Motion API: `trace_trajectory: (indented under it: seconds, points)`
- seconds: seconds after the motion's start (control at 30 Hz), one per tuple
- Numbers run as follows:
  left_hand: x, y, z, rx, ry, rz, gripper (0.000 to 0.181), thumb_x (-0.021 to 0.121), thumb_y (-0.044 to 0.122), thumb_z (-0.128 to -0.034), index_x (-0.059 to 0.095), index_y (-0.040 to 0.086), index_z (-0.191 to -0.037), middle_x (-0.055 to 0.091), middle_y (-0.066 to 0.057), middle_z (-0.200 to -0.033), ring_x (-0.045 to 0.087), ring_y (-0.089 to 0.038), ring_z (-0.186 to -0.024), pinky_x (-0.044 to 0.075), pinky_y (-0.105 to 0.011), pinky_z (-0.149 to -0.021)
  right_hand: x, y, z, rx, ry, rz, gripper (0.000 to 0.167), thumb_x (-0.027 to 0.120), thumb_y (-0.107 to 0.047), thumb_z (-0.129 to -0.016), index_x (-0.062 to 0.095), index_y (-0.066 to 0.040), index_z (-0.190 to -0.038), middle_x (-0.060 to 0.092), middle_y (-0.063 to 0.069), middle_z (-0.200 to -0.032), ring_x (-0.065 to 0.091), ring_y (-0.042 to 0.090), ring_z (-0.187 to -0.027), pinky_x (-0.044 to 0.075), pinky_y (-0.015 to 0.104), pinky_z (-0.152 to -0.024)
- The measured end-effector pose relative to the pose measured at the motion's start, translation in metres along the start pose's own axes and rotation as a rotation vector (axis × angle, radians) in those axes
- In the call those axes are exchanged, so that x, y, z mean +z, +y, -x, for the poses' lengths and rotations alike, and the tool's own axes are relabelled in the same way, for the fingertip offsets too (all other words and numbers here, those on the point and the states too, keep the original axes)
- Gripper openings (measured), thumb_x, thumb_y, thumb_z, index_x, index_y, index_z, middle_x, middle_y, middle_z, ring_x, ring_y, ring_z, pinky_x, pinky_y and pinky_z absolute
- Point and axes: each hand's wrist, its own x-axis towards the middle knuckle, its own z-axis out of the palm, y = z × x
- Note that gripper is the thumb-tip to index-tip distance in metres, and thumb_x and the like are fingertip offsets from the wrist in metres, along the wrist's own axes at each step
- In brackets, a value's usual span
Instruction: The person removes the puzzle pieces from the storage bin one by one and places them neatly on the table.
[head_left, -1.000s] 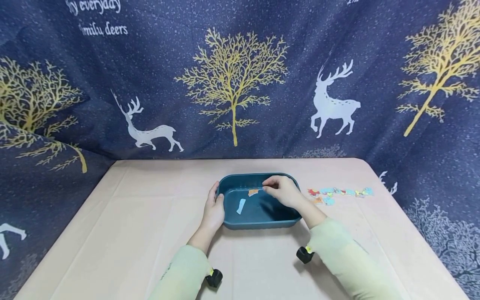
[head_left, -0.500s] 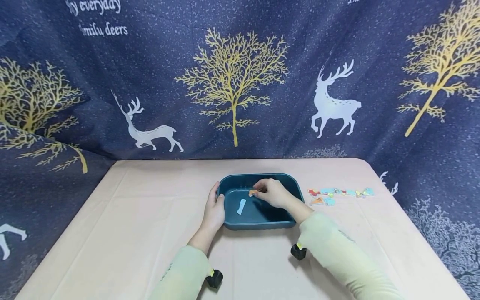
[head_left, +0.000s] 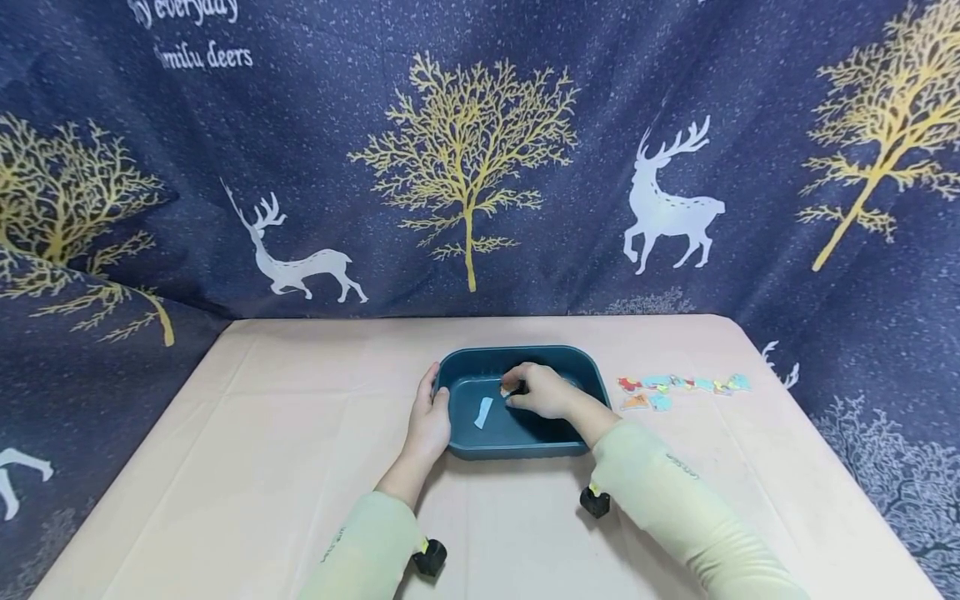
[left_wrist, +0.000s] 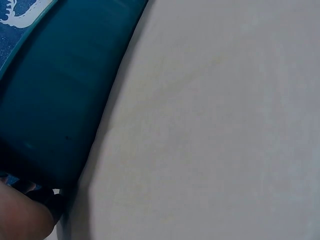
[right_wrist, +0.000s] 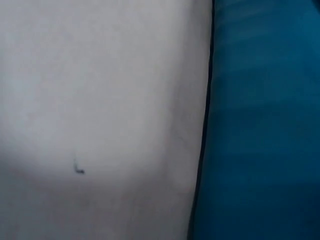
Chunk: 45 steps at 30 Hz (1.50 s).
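A dark teal rectangular box stands on the table. My left hand grips its left end, thumb over the rim and fingers along the outside; in the left wrist view part of that hand shows at the box's wall. Inside the box, my right hand has thumb and forefinger curled about a small orange puzzle piece, mostly covered by the fingers. A light blue piece lies on the box floor to its left. The right wrist view shows only the box's outer wall and the tablecloth.
Several colourful pieces lie in a row to the right of the box, with an orange piece and a blue piece below them. A pale cloth covers the table. A dark blue printed curtain hangs behind.
My right hand has moved left and slightly down inside the box, to the orange piece. The left hand stays in place on the box.
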Motion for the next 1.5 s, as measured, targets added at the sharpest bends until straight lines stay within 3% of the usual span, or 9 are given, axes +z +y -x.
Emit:
trace_trajectory:
  seconds: [0.17, 0.3, 0.43, 0.8, 1.07, 1.33, 1.5]
  points:
    - [0.000, -0.001, 0.000, 0.002, 0.001, 0.000, 0.050, 0.030, 0.018, -0.1028, 0.020, 0.015, -0.151, 0.019, -0.007, -0.158, 0.015, -0.029, -0.146, 0.016, -0.050, -0.118, 0.000, -0.003, 0.002, -0.001, 0.030, 0.076, 0.027, 0.066, -0.014, -0.088, 0.066, -0.003, -0.113, 0.064, 0.006, -0.103, 0.060, 0.018, -0.096, 0.053, 0.034, -0.084]
    - [0.000, 0.000, 0.000, 0.004, 0.002, -0.011, 0.050, 0.030, 0.018, -0.1028, 0.020, 0.015, -0.151, 0.019, -0.007, -0.158, 0.015, -0.029, -0.146, 0.015, -0.050, -0.118, 0.000, -0.005, 0.003, 0.005, 0.043, 0.156, 0.011, 0.066, -0.012, -0.088, 0.071, -0.009, -0.097, 0.065, 0.002, -0.095, 0.057, 0.016, -0.092, 0.052, 0.034, -0.083]
    - [0.000, 0.000, 0.000, -0.002, 0.004, -0.021, 0.050, 0.030, 0.018, -0.1028, 0.020, 0.015, -0.151, 0.019, -0.007, -0.158, 0.015, -0.029, -0.147, 0.015, -0.051, -0.118, -0.001, -0.005, 0.004, 0.027, 0.024, 0.163, 0.004, 0.067, -0.016, -0.088, 0.067, -0.013, -0.088, 0.062, 0.000, -0.090, 0.054, 0.014, -0.087, 0.050, 0.032, -0.078]
    - [0.000, 0.001, 0.000, -0.001, 0.000, -0.023, 0.050, 0.030, 0.018, -0.1030, 0.019, 0.015, -0.151, 0.019, -0.007, -0.158, 0.015, -0.029, -0.146, 0.015, -0.051, -0.118, -0.004, -0.007, 0.007, 0.085, 0.010, 0.087, 0.008, 0.067, -0.016, -0.088, 0.063, -0.011, -0.092, 0.065, -0.001, -0.087, 0.060, 0.012, -0.082, 0.052, 0.030, -0.076]
    - [0.000, 0.003, 0.001, -0.002, -0.004, -0.030, 0.050, 0.029, 0.019, -0.1031, 0.019, 0.015, -0.151, 0.019, -0.007, -0.159, 0.015, -0.029, -0.146, 0.015, -0.050, -0.119, -0.014, -0.006, 0.014, 0.075, 0.017, -0.046, 0.010, 0.064, -0.019, -0.090, 0.065, -0.011, -0.084, 0.065, -0.001, -0.071, 0.051, 0.010, -0.060, 0.041, 0.024, -0.052]
    - [0.001, 0.004, 0.001, 0.000, -0.003, -0.023, 0.050, 0.029, 0.018, -0.1028, 0.019, 0.014, -0.151, 0.018, -0.007, -0.159, 0.014, -0.029, -0.147, 0.014, -0.050, -0.119, -0.029, -0.001, 0.028, 0.048, 0.119, -0.108, 0.008, 0.063, -0.016, -0.090, 0.068, -0.011, -0.087, 0.065, 0.000, -0.074, 0.048, 0.011, -0.059, 0.041, 0.025, -0.052]
    - [0.001, 0.003, 0.001, -0.002, 0.001, -0.023, 0.050, 0.029, 0.018, -0.1028, 0.019, 0.014, -0.151, 0.019, -0.008, -0.158, 0.014, -0.029, -0.147, 0.015, -0.050, -0.119, -0.039, 0.005, 0.038, 0.063, 0.166, -0.163, 0.014, 0.062, -0.023, -0.092, 0.068, -0.012, -0.086, 0.065, 0.000, -0.072, 0.047, 0.014, -0.059, 0.039, 0.026, -0.054]
